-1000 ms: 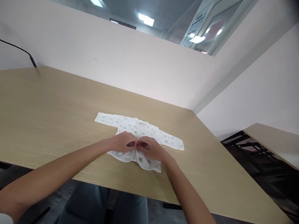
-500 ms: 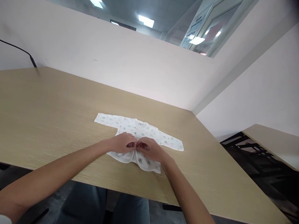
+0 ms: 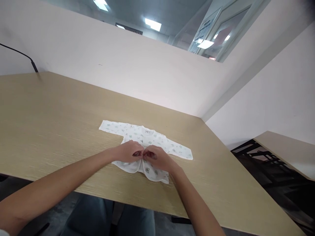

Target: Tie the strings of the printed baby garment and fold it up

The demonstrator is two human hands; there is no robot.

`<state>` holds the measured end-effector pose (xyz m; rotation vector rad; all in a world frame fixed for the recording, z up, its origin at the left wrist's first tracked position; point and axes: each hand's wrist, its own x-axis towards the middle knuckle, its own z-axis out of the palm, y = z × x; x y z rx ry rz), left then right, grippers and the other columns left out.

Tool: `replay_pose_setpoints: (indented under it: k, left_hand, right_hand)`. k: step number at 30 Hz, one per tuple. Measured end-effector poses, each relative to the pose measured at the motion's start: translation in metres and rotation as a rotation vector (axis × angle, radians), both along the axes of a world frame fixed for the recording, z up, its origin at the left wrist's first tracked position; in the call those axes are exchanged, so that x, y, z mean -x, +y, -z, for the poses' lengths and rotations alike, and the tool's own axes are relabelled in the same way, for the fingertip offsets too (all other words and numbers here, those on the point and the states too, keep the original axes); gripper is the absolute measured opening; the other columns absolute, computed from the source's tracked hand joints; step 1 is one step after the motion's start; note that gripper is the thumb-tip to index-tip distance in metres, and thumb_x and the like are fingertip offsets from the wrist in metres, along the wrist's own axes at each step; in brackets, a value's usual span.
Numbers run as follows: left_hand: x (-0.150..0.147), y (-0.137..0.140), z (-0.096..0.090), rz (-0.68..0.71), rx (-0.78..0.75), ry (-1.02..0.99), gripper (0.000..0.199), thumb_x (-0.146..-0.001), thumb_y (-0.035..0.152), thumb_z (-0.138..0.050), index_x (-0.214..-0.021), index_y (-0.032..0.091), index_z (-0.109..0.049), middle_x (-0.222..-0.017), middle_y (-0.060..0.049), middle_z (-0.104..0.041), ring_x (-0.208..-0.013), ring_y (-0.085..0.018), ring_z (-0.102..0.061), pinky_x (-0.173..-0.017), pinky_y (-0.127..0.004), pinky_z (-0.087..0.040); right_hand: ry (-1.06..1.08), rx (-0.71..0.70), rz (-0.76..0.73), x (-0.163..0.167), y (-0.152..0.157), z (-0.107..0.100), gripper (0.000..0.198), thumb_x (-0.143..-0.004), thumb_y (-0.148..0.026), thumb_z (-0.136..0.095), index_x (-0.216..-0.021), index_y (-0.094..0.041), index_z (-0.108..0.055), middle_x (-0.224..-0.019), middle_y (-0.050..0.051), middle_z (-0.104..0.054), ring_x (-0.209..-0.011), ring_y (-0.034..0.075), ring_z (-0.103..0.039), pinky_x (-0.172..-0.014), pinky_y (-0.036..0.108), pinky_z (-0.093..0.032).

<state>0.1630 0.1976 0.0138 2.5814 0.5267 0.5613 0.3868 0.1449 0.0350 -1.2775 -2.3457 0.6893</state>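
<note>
Fingers (image 3: 146,152) of the left hand (image 3: 130,151) and right hand (image 3: 159,158) pinch the front edges of a small printed top (image 3: 148,139) where they meet, apparently keeping them together; it lies toward the worktop's (image 3: 73,109) near side, sleeves outspread left and right.

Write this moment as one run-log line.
left hand: pinching shirt at centre front | right hand: pinching shirt alongside | shirt: white, printed, sleeves spread, lower front parted | table: under shirt
</note>
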Motion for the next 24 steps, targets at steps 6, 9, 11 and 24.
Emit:
replay_pose_setpoints:
  k: [6,9,11,24]
  left_hand:
    - [0.0,0.0,0.001,0.003,0.0,-0.01,0.012,-0.089,0.022,-0.058,-0.078,0.018,-0.055,-0.072,0.0,-0.058,-0.071,-0.016,-0.053,-0.071,-0.029,-0.036]
    - [0.001,0.0,0.002,0.003,-0.004,-0.015,0.011,-0.088,0.022,-0.059,-0.079,0.019,-0.055,-0.073,0.0,-0.059,-0.072,-0.016,-0.053,-0.072,-0.029,-0.036]
    - [0.001,0.0,0.002,0.001,-0.005,-0.013,0.01,-0.088,0.022,-0.059,-0.079,0.019,-0.055,-0.073,0.0,-0.06,-0.072,-0.017,-0.054,-0.072,-0.029,-0.036]
    - [0.001,0.004,0.01,-0.008,-0.084,0.013,0.015,-0.09,0.024,-0.055,-0.077,0.018,-0.053,-0.075,-0.001,-0.06,-0.073,-0.017,-0.054,-0.072,-0.029,-0.035]
  right_hand:
    - [0.01,-0.006,-0.004,-0.001,0.0,0.003,0.008,-0.092,-0.021,-0.061,-0.093,-0.022,-0.069,-0.086,0.001,-0.066,-0.078,0.016,-0.056,-0.07,0.029,-0.044]
    - [0.005,-0.012,-0.009,-0.001,0.0,0.003,0.008,-0.092,-0.02,-0.061,-0.092,-0.022,-0.069,-0.085,0.0,-0.065,-0.078,0.016,-0.055,-0.07,0.029,-0.044]
    - [0.0,-0.017,-0.006,-0.001,0.0,0.002,0.007,-0.091,-0.019,-0.061,-0.091,-0.022,-0.068,-0.084,0.0,-0.064,-0.076,0.015,-0.054,-0.07,0.029,-0.043]
    - [0.017,-0.07,-0.009,-0.001,0.002,0.005,0.004,-0.09,-0.022,-0.063,-0.089,-0.023,-0.067,-0.081,0.0,-0.064,-0.075,0.016,-0.056,-0.069,0.029,-0.043]
